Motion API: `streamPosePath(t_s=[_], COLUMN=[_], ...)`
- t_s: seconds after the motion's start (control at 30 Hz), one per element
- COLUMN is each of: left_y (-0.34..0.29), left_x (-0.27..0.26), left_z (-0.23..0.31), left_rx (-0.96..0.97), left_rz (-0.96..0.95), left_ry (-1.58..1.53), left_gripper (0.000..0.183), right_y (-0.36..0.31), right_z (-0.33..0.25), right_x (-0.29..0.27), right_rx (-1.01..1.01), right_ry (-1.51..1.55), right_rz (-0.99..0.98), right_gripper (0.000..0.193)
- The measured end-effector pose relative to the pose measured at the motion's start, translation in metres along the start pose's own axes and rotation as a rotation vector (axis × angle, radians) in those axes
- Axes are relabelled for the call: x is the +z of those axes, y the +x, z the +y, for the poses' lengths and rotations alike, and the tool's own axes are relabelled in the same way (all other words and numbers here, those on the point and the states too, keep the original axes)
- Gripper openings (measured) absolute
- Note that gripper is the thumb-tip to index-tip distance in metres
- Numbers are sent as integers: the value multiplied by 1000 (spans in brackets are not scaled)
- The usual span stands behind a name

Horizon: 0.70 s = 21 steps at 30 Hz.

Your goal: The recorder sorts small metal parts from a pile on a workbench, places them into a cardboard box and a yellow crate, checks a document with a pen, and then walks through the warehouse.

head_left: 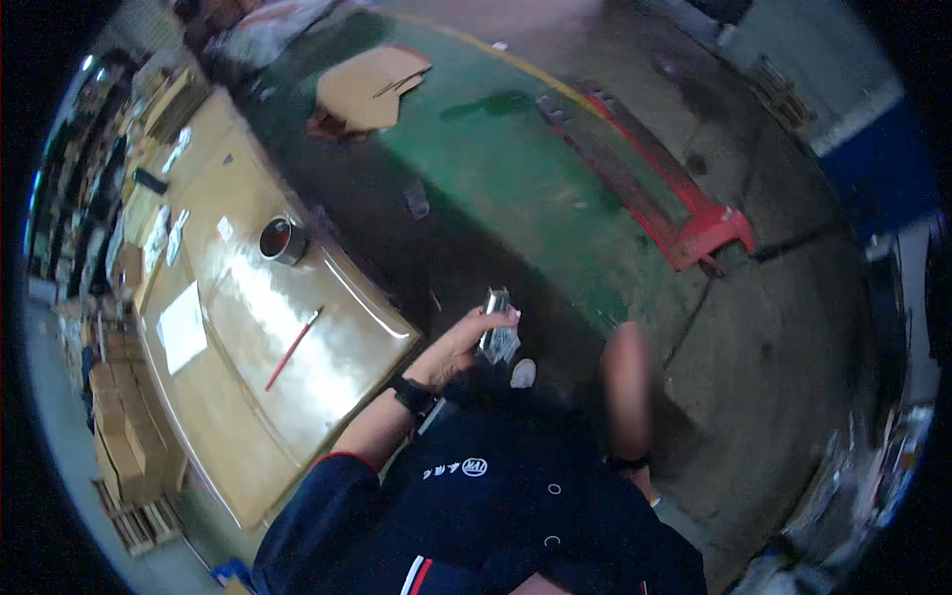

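My left hand (pixel 457 346) is out in front of my body, just past the table's right edge. Its fingers are closed round a shiny silver metal piece in clear plastic (pixel 497 327); the exact kind does not show. A dark band circles that wrist. My right hand (pixel 629 382) is off to the right, with nothing visible near it. Motion blur smears it, so its fingers cannot be made out. On the glossy tan table (pixel 248 436) to my left lie a slim red-handled stick, perhaps a brush (pixel 292 349), and a round metal tin (pixel 283 241) with dark reddish contents.
A white sheet (pixel 181 328) and a black object (pixel 150 180) also lie on the table. Flat cardboard (pixel 369 91) rests on the green floor ahead. A red pallet jack (pixel 694 238) stands at right. Cardboard boxes (pixel 131 436) are stacked on a pallet beyond the table.
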<state>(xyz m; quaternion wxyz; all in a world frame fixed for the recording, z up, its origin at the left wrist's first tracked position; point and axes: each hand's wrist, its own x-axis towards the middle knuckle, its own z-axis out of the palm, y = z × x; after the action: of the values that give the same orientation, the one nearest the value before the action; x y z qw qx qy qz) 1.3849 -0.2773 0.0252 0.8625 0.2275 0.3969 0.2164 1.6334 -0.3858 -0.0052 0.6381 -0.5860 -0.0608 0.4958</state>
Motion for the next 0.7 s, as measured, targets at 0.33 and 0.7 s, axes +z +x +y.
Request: streamPosePath(t_s=[0.33,0.7], left_y=[151,362], left_x=[-69,-55], left_z=[128,393], left_rx=[130,118], left_rz=[369,210], left_ry=[-500,-430], left_gripper=[17,27], right_y=[248,506], right_z=[-91,-184], right_x=[191,309], right_rx=[145,223], right_ry=[-202,-413], right_rz=[-429,-260], right_gripper=[38,26])
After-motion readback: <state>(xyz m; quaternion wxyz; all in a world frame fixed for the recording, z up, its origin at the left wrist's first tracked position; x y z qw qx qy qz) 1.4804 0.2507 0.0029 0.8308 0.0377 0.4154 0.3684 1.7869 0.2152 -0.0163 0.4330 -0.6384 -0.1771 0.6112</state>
